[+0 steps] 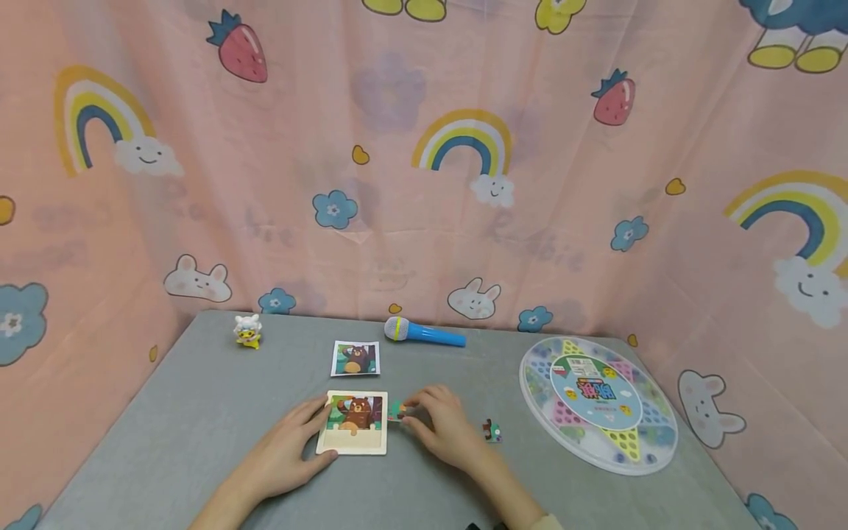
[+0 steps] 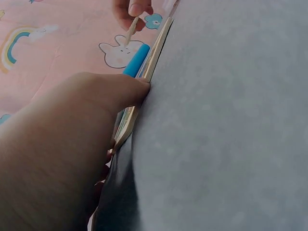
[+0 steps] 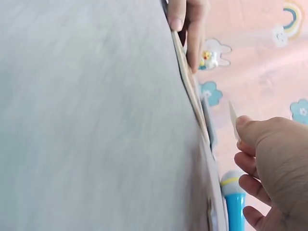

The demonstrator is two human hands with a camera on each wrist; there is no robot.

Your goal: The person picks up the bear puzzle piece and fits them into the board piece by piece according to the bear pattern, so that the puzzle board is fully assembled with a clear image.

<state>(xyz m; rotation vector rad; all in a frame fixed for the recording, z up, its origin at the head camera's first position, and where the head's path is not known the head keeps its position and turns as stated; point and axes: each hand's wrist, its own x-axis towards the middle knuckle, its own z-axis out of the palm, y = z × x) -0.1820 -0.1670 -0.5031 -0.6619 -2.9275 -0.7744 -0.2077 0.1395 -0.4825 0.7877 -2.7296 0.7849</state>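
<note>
A wooden jigsaw tray lies flat on the grey table, its bear picture filling the upper part and bare wood showing below. My left hand grips the tray's left side, thumb at the near corner and fingers along the far part of that edge. Just right of the tray, my right hand pinches a green jigsaw piece between thumb and fingers. In the right wrist view that piece is seen edge-on, raised off the table. Another jigsaw piece lies loose to the right of my right hand.
Behind the tray lies a bear picture card. A blue toy microphone rests near the back edge, with a small white-and-yellow figurine at back left. A round board game occupies the right side. A pink patterned curtain hangs behind the table.
</note>
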